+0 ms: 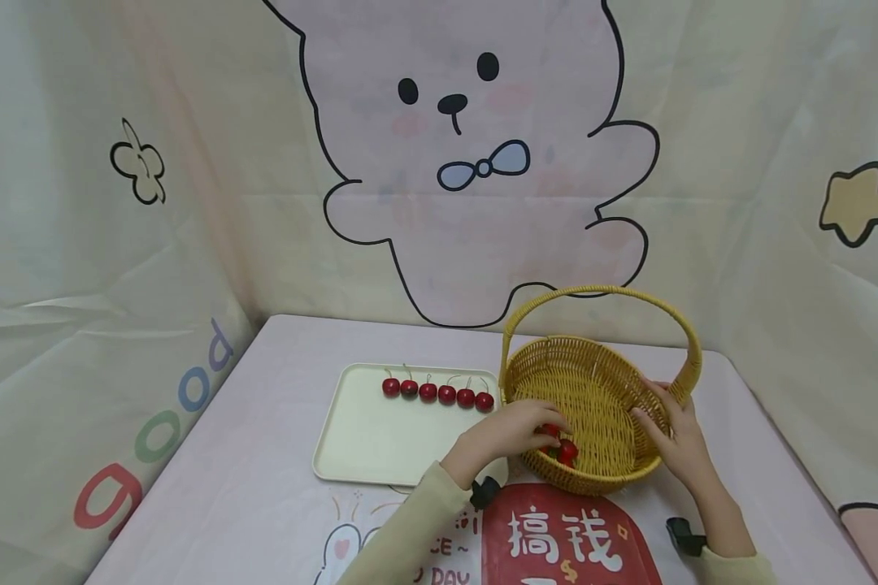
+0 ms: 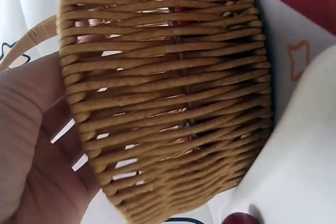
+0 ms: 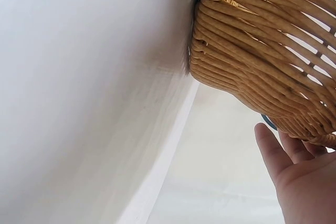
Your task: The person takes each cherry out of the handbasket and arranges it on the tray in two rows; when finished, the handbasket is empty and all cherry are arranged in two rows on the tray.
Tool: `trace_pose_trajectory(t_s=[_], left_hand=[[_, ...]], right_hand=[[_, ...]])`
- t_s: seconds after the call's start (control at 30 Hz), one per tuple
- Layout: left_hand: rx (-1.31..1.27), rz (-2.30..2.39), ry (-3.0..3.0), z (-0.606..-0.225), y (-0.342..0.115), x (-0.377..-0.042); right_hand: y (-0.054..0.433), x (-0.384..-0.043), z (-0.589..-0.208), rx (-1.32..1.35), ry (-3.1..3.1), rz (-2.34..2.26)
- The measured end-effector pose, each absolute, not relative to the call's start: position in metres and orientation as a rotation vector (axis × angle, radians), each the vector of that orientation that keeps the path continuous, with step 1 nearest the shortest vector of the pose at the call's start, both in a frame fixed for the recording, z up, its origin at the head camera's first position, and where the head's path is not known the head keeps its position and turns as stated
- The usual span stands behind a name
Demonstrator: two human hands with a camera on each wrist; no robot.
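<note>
A yellow-brown wicker basket (image 1: 593, 390) with a tall arched handle stands on the right of the table. My left hand (image 1: 515, 426) reaches over its left rim, thumb and fingers around a small red fruit (image 1: 549, 431), mostly covered by them. Another shiny red fruit (image 1: 567, 449) lies against it inside the basket; their kind is hard to tell. On the basket's right side, my right hand (image 1: 676, 435) grips the rim, thumb on the inner side. In the right wrist view its fingers (image 3: 273, 153) show beside the woven wall. The weave hides much of the left hand's fingertips in the left wrist view.
Left of the basket lies a cream tray (image 1: 380, 439) with several dark red stemmed cherries (image 1: 446, 395) in a row along its back. The basket stands close to the tray's right edge. A red printed patch (image 1: 563, 536) marks the tablecloth in front. Fabric walls surround the table.
</note>
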State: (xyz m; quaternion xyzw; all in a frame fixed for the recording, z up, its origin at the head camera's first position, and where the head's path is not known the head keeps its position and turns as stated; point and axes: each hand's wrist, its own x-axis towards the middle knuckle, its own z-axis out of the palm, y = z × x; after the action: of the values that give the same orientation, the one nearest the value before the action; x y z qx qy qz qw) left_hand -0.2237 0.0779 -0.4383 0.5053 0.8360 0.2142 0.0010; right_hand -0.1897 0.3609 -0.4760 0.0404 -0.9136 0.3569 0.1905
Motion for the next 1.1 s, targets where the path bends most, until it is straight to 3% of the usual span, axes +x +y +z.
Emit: trace_pose_trajectory(t_s=[0.43,1.1], left_hand=[[1.508,0.395,2.508,-0.436,0.113,-0.233],[1.47,0.244,2.412,-0.443,0.127,-0.241]], right_hand=[[0.358,-0.187,-0.474,0.167,-2.539,1.012],[0.36,-0.188,-0.476,0.143,-2.557,1.011]])
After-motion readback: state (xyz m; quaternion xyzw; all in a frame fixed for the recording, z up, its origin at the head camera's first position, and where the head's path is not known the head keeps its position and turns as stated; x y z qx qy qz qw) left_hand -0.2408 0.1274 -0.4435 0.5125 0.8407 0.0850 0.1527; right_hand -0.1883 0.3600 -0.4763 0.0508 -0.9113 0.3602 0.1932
